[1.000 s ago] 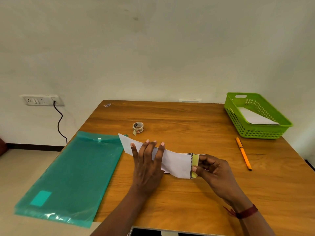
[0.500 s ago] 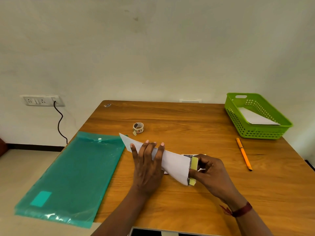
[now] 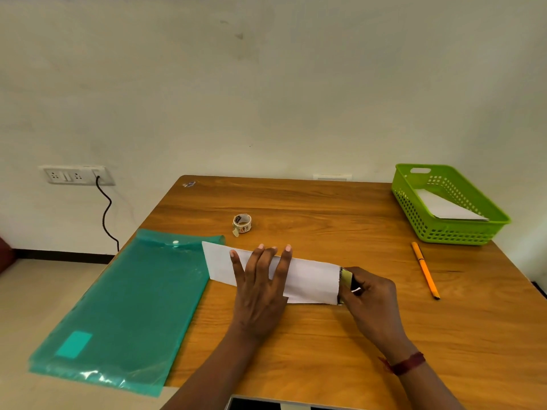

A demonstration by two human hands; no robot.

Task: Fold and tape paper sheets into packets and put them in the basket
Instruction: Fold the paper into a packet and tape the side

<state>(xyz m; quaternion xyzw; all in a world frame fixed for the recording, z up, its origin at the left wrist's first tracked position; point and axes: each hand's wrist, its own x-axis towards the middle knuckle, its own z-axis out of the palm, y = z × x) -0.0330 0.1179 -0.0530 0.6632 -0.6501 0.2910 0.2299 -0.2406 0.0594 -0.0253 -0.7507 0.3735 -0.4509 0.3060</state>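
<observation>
A long folded white paper sheet (image 3: 310,279) lies flat on the wooden table (image 3: 325,350). My left hand (image 3: 260,288) presses on its middle with straight, spread fingers. My right hand (image 3: 370,300) pinches the sheet's right end, where a yellow-and-black patterned strip (image 3: 345,278) shows. The roll of tape (image 3: 242,223) sits on the table beyond the sheet. At the far right corner stands the green basket (image 3: 450,229), with a white folded packet (image 3: 447,207) inside.
A teal plastic folder (image 3: 124,303) lies at the left, overhanging the table's edge. An orange pen (image 3: 425,270) lies right of my right hand. A wall socket (image 3: 75,175) with a black cable is on the wall at left.
The sheet's raised right end has come down and the paper now lies flat. My right hand stays at that end; my left hand has not moved.
</observation>
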